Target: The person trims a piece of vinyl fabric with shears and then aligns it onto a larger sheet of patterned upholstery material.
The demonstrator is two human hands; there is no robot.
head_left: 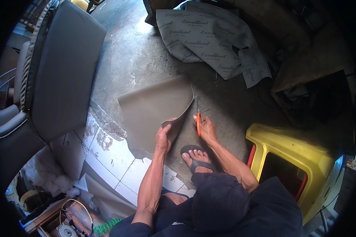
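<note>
A piece of brown leather-like sheet lies on the floor before me, its right edge curved. My left hand is closed on the near right part of that edge, bending it up a little, thumb on top. In my right hand is a pair of scissors with orange handles. The blades point away from me, their tips close to the sheet's far right edge; whether they touch it I cannot tell. My sandalled foot stands between my forearms.
Large grey printed sheets lie crumpled at the back. A grey padded seat stands at left, and a yellow plastic stool at right. White stuffing and a wooden crate with a motor-like part are at lower left.
</note>
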